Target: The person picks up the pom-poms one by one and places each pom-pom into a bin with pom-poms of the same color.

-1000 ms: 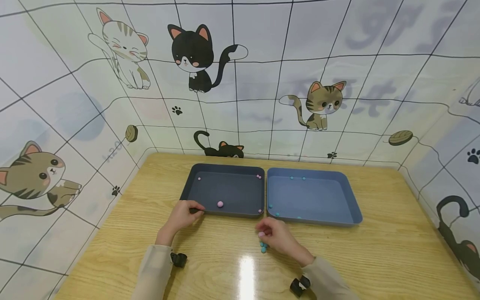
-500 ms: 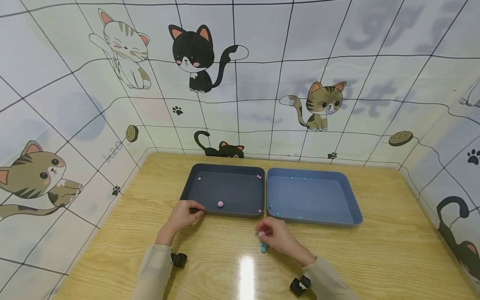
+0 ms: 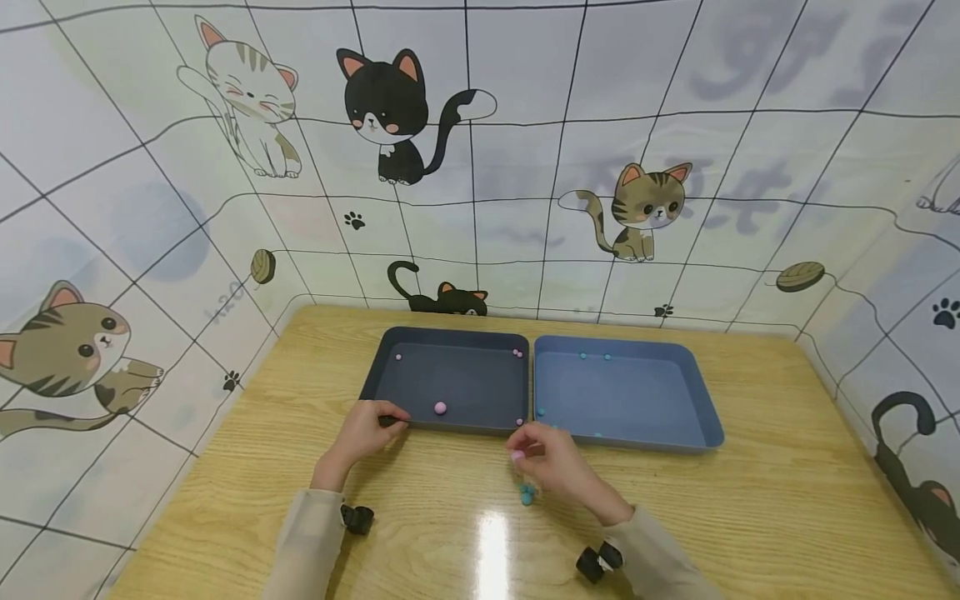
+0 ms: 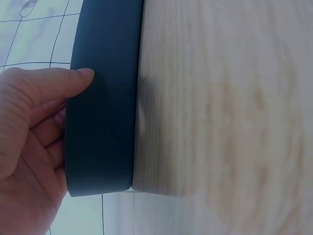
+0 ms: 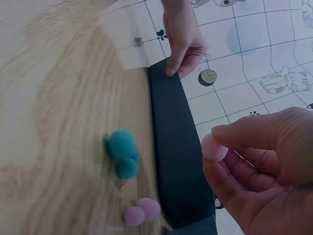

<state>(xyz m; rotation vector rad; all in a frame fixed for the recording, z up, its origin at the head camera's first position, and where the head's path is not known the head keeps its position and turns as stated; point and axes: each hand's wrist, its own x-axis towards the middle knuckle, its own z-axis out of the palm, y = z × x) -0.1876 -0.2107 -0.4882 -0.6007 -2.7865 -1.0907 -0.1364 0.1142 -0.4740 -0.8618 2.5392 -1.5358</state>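
My right hand (image 3: 555,460) pinches a pink pom-pom (image 5: 213,148) between thumb and fingers, close to the near right corner of the dark tray (image 3: 457,379). Below it on the table lie several teal pom-poms (image 3: 527,497). The right wrist view also shows two smaller pink pom-poms (image 5: 142,212) beside the teal ones; in the head view my hand mostly hides that spot. My left hand (image 3: 369,429) holds the dark tray's near left rim, its thumb on the outer wall in the left wrist view. Inside that tray are a larger pink pom-pom (image 3: 440,408) and several small pink ones.
A blue tray (image 3: 630,392) stands right of the dark one, almost against it, with several small teal pom-poms along its edges. Cat-print sheeting (image 3: 517,167) rises behind the wooden table (image 3: 420,517) and on both sides.
My right hand has risen slightly and shifted forward with the pink pom-pom, away from the teal ones on the table. My left hand stays on the tray rim.
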